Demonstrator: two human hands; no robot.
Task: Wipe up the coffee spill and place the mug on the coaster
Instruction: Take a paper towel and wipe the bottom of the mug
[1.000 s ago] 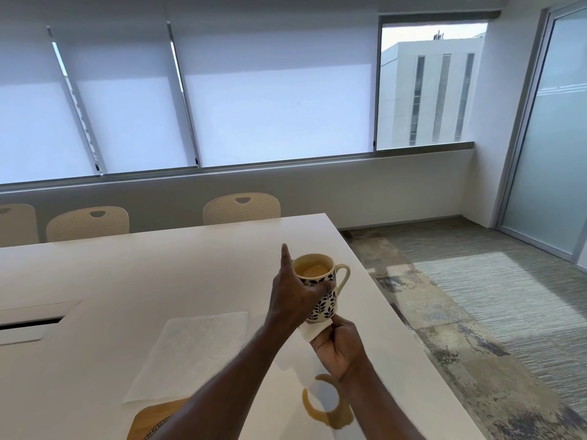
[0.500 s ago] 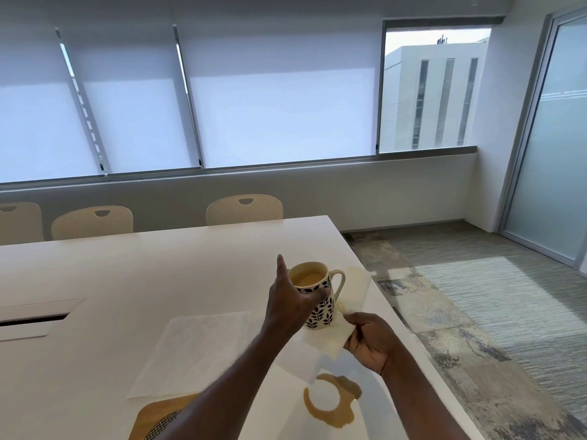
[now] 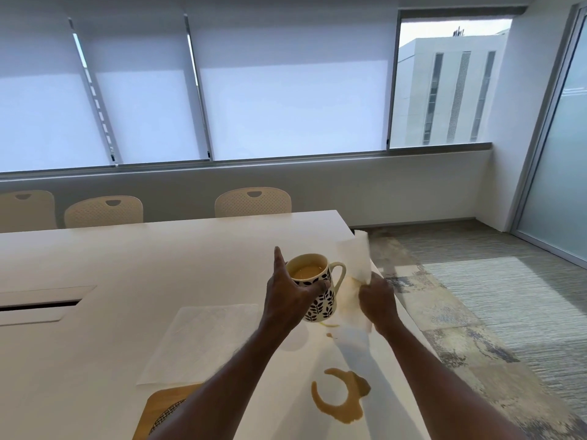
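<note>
At centre frame, my left hand [image 3: 290, 296] has its fingers clamped on the nearly full mug [image 3: 317, 289], lifted off the table [image 3: 127, 281]; my right hand [image 3: 376, 296] pinches a stained paper towel [image 3: 357, 265]. Tilting risks adding to the spill [image 3: 341, 396]; the coaster [image 3: 165, 411] sits lower left.

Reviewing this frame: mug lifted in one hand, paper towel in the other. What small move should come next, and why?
Probably bring the right hand and its paper towel down onto the ring-shaped coffee spill near the table edge. The spill lies unwiped, with smaller drips beyond it, while the left hand holds the mug clear above the surface, so nothing blocks the wipe.
</note>
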